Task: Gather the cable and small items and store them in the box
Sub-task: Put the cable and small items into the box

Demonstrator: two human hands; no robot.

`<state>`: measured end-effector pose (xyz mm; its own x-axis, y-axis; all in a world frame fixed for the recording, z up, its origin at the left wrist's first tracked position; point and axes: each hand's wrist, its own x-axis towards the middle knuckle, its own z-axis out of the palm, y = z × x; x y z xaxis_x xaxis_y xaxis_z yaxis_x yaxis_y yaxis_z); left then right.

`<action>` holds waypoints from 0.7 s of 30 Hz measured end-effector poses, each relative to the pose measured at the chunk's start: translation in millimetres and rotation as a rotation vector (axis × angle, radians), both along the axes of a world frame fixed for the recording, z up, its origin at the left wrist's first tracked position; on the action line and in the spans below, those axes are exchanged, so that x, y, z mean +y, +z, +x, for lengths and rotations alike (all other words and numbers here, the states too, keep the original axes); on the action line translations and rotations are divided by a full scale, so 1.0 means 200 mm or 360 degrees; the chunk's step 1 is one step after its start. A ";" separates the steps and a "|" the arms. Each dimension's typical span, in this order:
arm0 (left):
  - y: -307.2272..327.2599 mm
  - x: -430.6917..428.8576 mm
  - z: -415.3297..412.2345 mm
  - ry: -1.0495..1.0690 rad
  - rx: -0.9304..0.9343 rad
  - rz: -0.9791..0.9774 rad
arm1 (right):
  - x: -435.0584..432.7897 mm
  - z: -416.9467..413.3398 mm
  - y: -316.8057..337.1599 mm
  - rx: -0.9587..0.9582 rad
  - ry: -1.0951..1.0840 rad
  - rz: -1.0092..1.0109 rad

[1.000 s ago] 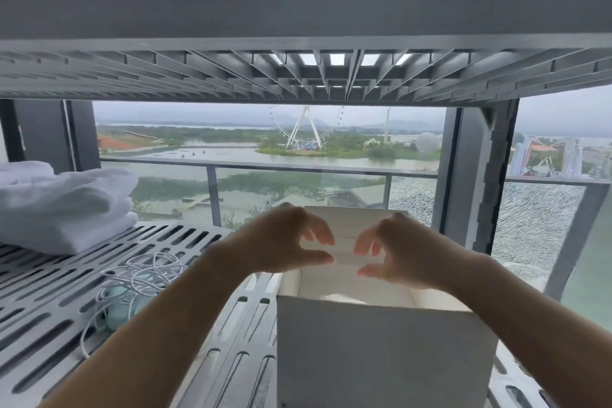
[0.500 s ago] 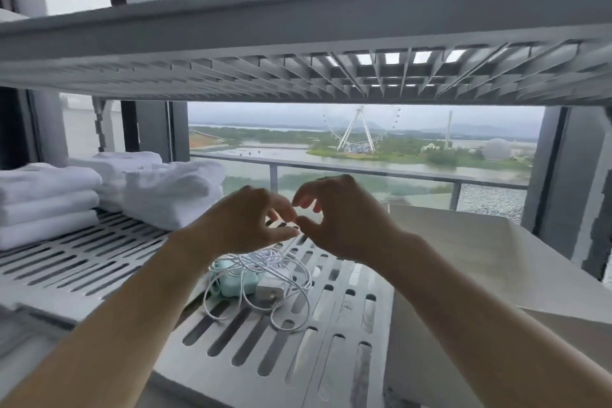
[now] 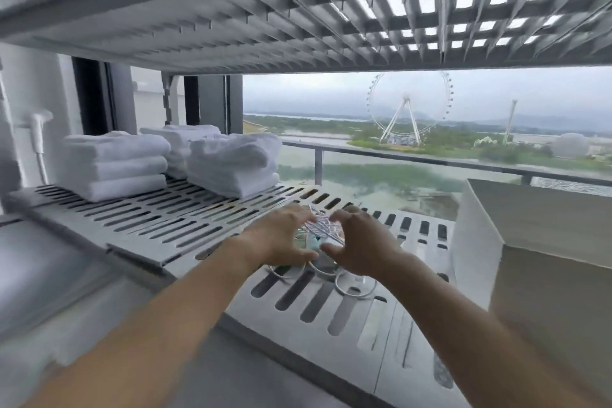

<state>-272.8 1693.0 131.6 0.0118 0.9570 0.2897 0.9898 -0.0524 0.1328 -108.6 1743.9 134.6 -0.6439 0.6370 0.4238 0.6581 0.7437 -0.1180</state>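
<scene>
Nearest the front edge of the shelf (image 3: 331, 325), loose loops of the white cable (image 3: 323, 227) sprawl over the slots, outside both hands. If the bundle were lifted now, I judge they could trail, catch in a slot or drag small items off. Just beyond, the left hand (image 3: 281, 237) and right hand (image 3: 362, 250) cup the tangle from either side, fingers curved and touching it. The blur hides whether they grip. A teal item (image 3: 314, 242) shows between them. The box (image 3: 536, 219) stands open at the shelf's right end.
</scene>
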 end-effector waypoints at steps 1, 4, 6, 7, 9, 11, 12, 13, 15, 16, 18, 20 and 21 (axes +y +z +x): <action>-0.03 0.02 0.01 -0.0018 0.0007 -0.0031 | 0.02 -0.01 -0.03 -0.0011 -0.0013 -0.0056; -0.10 0.08 0.03 -0.0028 0.0077 -0.0077 | 0.07 -0.03 -0.12 -0.0060 0.0002 -0.0174; -0.13 0.09 0.03 -0.0028 0.0071 -0.0057 | 0.08 -0.03 -0.17 -0.0075 0.0006 -0.0240; -0.14 0.08 0.02 -0.0037 0.0032 -0.0011 | 0.08 -0.03 -0.18 -0.0077 0.0000 -0.0278; -0.14 0.07 0.02 -0.0065 -0.0018 0.0120 | 0.08 -0.02 -0.20 -0.0101 -0.0029 -0.0313; -0.14 0.05 0.01 -0.0068 -0.0017 0.0217 | 0.07 -0.01 -0.19 -0.0080 -0.0068 -0.0315; -0.13 0.04 0.01 -0.0062 -0.0013 0.0254 | 0.06 0.00 -0.19 -0.0050 -0.0087 -0.0312; -0.13 0.03 0.00 -0.0062 -0.0011 0.0294 | 0.06 0.01 -0.18 -0.0034 -0.0109 -0.0297; -0.12 0.01 -0.03 -0.0088 -0.0068 0.0384 | 0.05 0.02 -0.18 -0.0052 -0.0156 -0.0248; -0.12 0.01 -0.04 -0.0097 -0.0123 0.0418 | 0.05 0.02 -0.18 -0.0059 -0.0169 -0.0246; -0.12 0.02 -0.05 -0.0053 -0.0168 0.0384 | 0.05 0.02 -0.19 -0.0049 -0.0144 -0.0329; -0.12 0.04 -0.04 0.0011 -0.0109 0.0233 | 0.05 0.01 -0.19 -0.0074 -0.0089 -0.0413; -0.12 0.05 -0.04 0.0030 -0.0055 0.0170 | 0.05 0.00 -0.19 -0.0102 -0.0074 -0.0409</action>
